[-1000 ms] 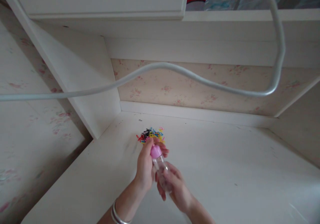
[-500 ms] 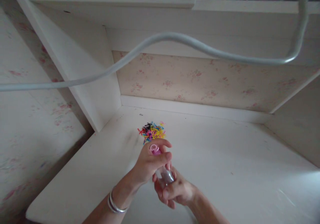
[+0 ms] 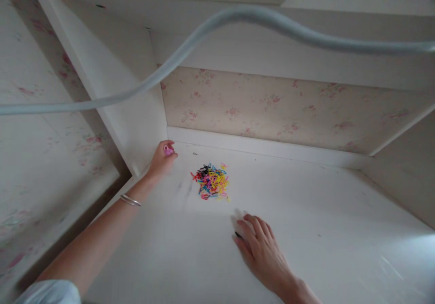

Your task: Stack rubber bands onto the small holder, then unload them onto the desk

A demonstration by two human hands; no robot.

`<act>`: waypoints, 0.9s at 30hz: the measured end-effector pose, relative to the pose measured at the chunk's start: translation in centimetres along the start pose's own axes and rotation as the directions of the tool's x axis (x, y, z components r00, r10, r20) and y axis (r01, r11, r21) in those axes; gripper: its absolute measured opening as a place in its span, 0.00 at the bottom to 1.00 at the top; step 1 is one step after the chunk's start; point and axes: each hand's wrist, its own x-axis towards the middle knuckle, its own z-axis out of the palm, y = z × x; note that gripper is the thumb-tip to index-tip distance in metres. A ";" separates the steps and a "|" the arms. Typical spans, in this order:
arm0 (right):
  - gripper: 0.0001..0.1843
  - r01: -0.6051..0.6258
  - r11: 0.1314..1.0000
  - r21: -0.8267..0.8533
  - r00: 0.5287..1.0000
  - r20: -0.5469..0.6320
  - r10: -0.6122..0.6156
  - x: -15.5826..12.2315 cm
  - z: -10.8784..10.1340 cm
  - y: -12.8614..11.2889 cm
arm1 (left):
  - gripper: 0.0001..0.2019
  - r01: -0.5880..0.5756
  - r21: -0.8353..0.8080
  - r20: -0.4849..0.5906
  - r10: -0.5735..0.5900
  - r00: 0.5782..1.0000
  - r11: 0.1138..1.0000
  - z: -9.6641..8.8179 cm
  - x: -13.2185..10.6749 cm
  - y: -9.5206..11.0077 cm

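My left hand (image 3: 162,156) is at the back left of the desk, closed around a bottle with a pink ring-shaped top (image 3: 167,150). Only the pink part shows; the rest is hidden by the hand. My right hand (image 3: 260,249) is low over the desk at the front, fingers bent. Between its thumb and forefinger a small black thing (image 3: 238,234) shows, too small to name. Beyond it and to the left lies a loose pile of small coloured rubber bands (image 3: 212,180) in black, yellow, red, blue and pink.
A single black band (image 3: 195,153) lies behind the pile. A thick pale tube (image 3: 244,15) crosses the view above the desk (image 3: 306,213). A side panel (image 3: 132,109) stands at the left, near my left hand, and a shelf (image 3: 217,5) overhangs the back.
My hands, together on the pink-topped clear bottle before, have moved apart. The left carried the pink top away to the back left; the right let go and moved right, uncovering the pile's front.
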 end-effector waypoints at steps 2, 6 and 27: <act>0.11 -0.048 0.999 -0.017 0.999 0.011 0.048 0.5 0.1 0.1 | 0.21 0.009 0.066 -0.009 -0.008 1.000 0.998 0.4 1.6 -2.0; 0.10 0.021 0.999 0.038 0.997 0.068 -0.024 0.7 0.3 0.5 | 0.19 0.000 0.120 -0.066 0.008 0.998 0.993 1.3 3.6 -4.2; 0.29 0.071 0.997 0.024 0.993 0.091 -0.073 21.4 6.5 -0.7 | 0.26 0.090 0.184 -0.013 -0.089 0.996 0.979 2.6 1.3 -11.2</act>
